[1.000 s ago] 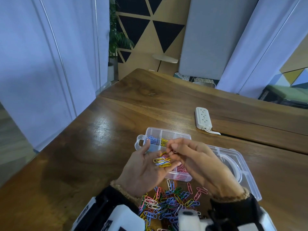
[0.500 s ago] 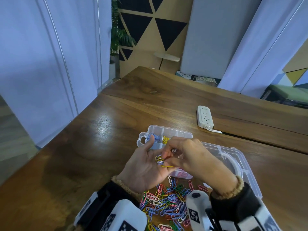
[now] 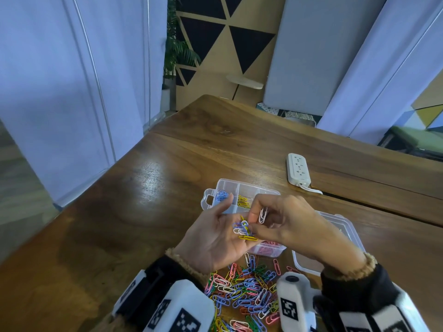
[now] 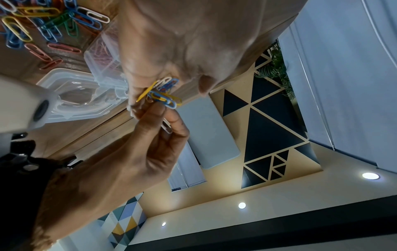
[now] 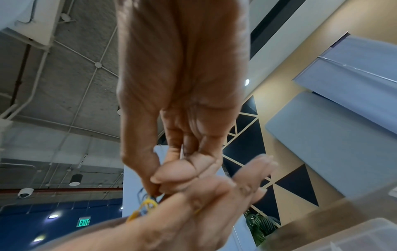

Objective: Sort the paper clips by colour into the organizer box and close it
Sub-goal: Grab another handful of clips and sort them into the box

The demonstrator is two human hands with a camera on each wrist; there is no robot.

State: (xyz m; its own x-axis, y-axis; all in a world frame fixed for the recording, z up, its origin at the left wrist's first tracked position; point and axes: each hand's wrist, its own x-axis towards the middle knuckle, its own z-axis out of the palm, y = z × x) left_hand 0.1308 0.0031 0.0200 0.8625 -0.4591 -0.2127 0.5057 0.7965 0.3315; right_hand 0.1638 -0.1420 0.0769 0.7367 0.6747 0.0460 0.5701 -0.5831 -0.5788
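My left hand (image 3: 224,227) lies palm up over the clear organizer box (image 3: 257,189) and carries a small bunch of yellow, blue and white clips (image 3: 243,230). My right hand (image 3: 254,220) holds a white clip (image 3: 263,214) upright in its curled fingers. Its thumb and forefinger pinch at the bunch. The left wrist view shows the bunch (image 4: 165,95) and the white clip (image 4: 167,127). Blue clips (image 3: 221,196), yellow clips (image 3: 243,202) and pink clips (image 3: 269,248) lie in separate compartments. The box's lid (image 3: 340,232) lies open on the right.
A loose pile of mixed-colour clips (image 3: 244,288) lies on the wooden table (image 3: 143,212) just in front of the box. A white power strip (image 3: 298,168) rests farther back on the right. A seam in the tabletop runs behind the box.
The right hand has pulled a white clip out of the bunch and keeps it in its fingers. Its thumb and forefinger are back on the bunch. Both hands stay over the box.
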